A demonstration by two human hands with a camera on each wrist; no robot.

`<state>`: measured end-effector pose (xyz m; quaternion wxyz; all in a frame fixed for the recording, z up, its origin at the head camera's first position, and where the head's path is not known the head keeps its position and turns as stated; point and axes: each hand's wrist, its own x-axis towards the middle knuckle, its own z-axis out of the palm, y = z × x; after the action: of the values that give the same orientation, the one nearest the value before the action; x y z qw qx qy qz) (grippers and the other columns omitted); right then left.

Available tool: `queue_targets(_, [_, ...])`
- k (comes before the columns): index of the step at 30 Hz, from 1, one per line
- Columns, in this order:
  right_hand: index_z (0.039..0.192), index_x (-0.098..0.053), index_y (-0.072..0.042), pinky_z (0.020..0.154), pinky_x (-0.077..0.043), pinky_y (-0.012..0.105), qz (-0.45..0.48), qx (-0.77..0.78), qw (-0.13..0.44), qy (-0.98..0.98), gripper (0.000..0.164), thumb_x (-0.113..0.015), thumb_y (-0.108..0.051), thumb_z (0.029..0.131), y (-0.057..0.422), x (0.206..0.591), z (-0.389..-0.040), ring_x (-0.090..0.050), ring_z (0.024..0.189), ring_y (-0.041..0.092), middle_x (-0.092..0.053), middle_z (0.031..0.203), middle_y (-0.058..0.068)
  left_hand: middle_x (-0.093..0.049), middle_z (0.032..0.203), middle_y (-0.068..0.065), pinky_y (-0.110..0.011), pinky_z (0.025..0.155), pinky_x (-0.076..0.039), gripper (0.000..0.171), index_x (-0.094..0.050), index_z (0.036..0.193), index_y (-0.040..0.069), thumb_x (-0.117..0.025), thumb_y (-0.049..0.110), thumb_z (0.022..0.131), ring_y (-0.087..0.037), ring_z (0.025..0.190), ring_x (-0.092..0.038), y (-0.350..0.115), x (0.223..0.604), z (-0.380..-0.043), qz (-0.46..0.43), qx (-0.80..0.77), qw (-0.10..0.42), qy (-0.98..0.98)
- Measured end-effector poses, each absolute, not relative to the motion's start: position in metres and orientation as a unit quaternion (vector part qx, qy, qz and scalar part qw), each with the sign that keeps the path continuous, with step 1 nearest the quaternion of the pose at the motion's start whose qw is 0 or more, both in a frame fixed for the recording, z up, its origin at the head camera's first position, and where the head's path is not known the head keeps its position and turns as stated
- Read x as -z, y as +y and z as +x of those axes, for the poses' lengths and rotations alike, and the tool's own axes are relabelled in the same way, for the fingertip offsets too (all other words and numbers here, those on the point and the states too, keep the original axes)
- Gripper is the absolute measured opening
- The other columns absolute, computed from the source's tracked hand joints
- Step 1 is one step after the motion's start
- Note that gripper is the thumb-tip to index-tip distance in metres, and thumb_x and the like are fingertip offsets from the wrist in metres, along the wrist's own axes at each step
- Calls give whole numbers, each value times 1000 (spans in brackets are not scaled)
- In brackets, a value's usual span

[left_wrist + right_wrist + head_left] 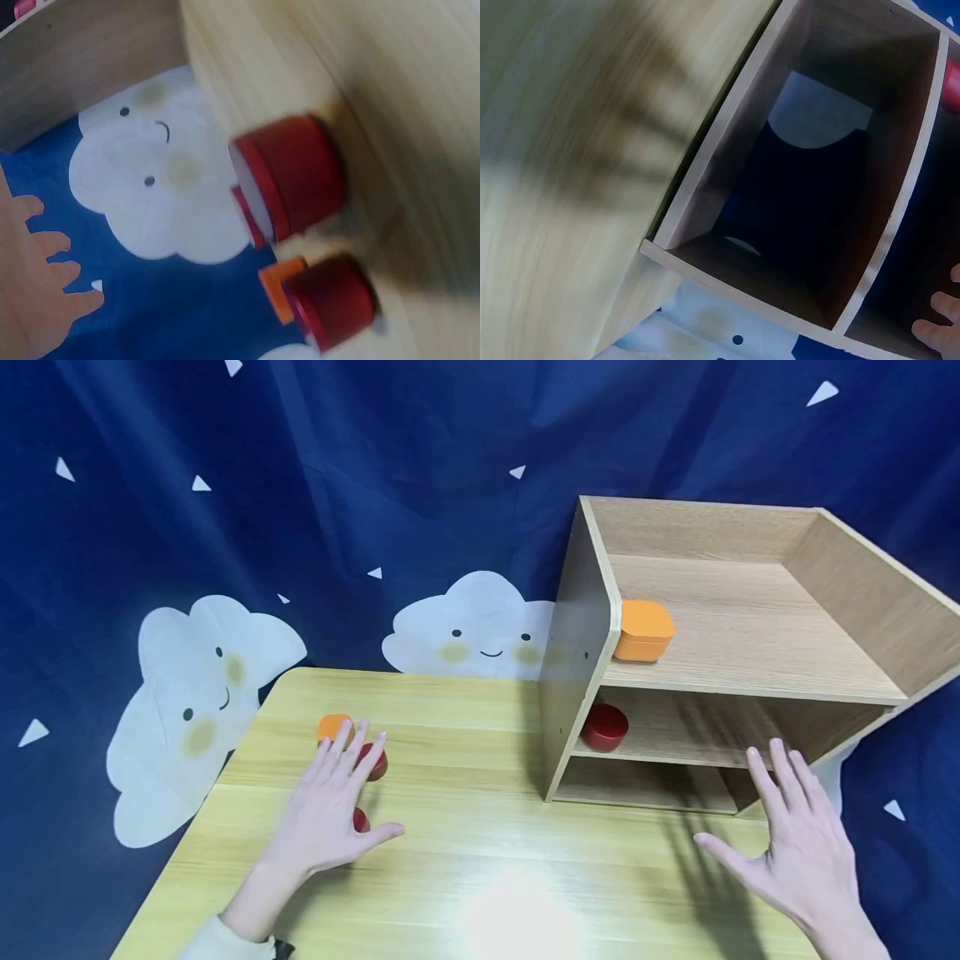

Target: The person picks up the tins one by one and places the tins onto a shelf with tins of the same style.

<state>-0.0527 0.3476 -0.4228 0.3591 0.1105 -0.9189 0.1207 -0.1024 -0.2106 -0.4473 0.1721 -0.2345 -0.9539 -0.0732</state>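
Observation:
My left hand [330, 814] is spread over the left part of the table, holding nothing. Beyond its fingertips stands an orange container [332, 727]. A red round container [372, 762] and another red container [361, 821] are partly hidden behind this hand. In the left wrist view a larger red container [296, 176] and a smaller red container [334, 304] stand near the orange one [277, 289]. My right hand [802, 852], fingers spread and nothing held, hovers before the right front of the wooden shelf [750, 618]. Its fingers [934, 334] show at the right wrist view's edge.
An orange container [643, 632] stands at the left front of the shelf's top board. Below it, a red round container [604, 727] sits on the middle board. The shelf stands at the table's [450, 827] back right. A blue curtain [420, 468] with clouds hangs behind.

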Motion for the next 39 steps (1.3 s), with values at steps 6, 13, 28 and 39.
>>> queue_targets(6, [155,-51,-8,132,-15,16,91,-185,376,-904,118,-53,-96,77,356,427,-46,-36,160,29,-46,165,18,-12,180,-6,-48,136,-15,118,-12,171,27,-68,79,80,-33,167,-14,-184,456,-103,-232,143,143,-952])
queue_targets(13, [150,-56,-4,124,-21,8,54,-259,419,-868,115,-62,-91,76,366,431,-43,-36,155,1,-51,160,21,-18,179,-3,-66,121,-39,114,-17,170,29,-78,64,81,-32,166,-21,-155,458,-112,-230,237,142,-933])
queue_targets(28, [148,-58,-6,95,-47,0,-61,-407,428,-805,78,-81,10,75,382,434,-46,-61,125,-9,-61,141,-23,-54,161,-7,-57,120,-45,84,-49,157,17,-87,33,84,-32,150,-52,-85,467,-127,-234,440,176,-849])
queue_targets(39, [145,-58,-2,88,-54,4,-100,-460,431,-770,67,-71,20,82,396,422,-64,-69,112,-5,-68,134,-15,-64,151,-9,-44,111,-56,69,-57,150,13,-85,18,88,-32,136,-64,-32,466,-134,-239,556,143,-783])
